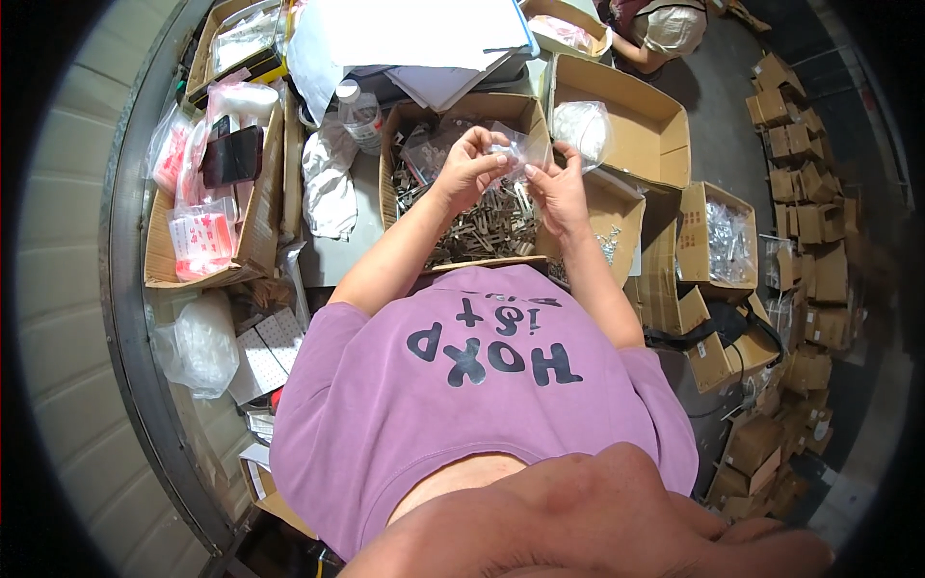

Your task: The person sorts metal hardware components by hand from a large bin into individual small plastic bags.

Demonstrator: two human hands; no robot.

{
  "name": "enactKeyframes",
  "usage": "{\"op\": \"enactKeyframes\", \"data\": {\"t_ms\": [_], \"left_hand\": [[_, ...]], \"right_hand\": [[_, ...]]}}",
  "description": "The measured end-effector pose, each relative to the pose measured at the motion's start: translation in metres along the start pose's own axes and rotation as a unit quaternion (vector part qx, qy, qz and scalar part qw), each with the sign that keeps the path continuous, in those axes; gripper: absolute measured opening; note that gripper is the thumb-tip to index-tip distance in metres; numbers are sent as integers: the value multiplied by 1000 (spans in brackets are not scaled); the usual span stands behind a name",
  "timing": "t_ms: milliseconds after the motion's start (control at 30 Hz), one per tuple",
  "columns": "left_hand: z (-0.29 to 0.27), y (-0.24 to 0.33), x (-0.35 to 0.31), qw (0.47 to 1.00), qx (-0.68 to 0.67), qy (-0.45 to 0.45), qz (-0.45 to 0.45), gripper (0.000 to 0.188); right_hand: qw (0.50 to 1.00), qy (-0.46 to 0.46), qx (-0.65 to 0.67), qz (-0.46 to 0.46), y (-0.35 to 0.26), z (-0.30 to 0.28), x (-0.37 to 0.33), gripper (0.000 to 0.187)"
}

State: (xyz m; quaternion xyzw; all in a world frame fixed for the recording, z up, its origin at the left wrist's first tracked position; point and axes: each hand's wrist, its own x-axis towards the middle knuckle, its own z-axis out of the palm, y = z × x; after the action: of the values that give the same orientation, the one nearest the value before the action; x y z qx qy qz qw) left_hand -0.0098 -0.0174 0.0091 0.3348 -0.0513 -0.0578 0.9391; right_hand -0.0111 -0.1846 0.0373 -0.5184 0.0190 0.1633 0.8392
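Between my two hands I hold a small clear plastic bag point(528, 146) above a cardboard box. My left hand point(474, 166) is closed, thumb and fingers pinched at the bag's left side. At its right side my right hand point(561, 188) pinches the bag between thumb and fingers. What the bag contains, if anything, is too small to make out. Below my hands, many small metal strips point(487, 229) fill the cardboard box point(388, 197). More clear plastic lies among them toward the back left of the box.
A clear bottle point(359, 118) stands beside a white cloth point(330, 183). At left, a carton point(260, 226) holds red-and-white bags and a dark phone point(232, 157). An open carton point(626, 120) with a bag of white pieces point(582, 133) sits at right. Another person point(665, 31) is at far right.
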Motion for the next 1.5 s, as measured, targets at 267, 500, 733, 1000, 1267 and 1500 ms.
{"op": "enactKeyframes", "data": {"t_ms": [267, 500, 733, 1000, 1267, 1500], "left_hand": [[-4, -2, 1, 944, 272, -129, -136, 24], [-4, -8, -1, 929, 340, -102, -103, 13], [-11, 2, 4, 866, 496, -31, -60, 16], [-2, -5, 0, 897, 442, -24, 17, 14], [5, 3, -3, 849, 526, -26, 45, 14], [1, -1, -2, 741, 631, -106, 201, 57]], "right_hand": [[864, -44, -497, -67, -31, 3, -9, 36], [820, -58, -559, -111, -32, -1, -9, 44], [804, -34, -560, -197, -42, -2, -13, 37], [820, -71, -529, -206, -46, 11, -19, 23], [750, -142, -613, -204, -37, 6, -13, 27], [650, -194, -710, -190, -34, 1, -14, 36]]}}
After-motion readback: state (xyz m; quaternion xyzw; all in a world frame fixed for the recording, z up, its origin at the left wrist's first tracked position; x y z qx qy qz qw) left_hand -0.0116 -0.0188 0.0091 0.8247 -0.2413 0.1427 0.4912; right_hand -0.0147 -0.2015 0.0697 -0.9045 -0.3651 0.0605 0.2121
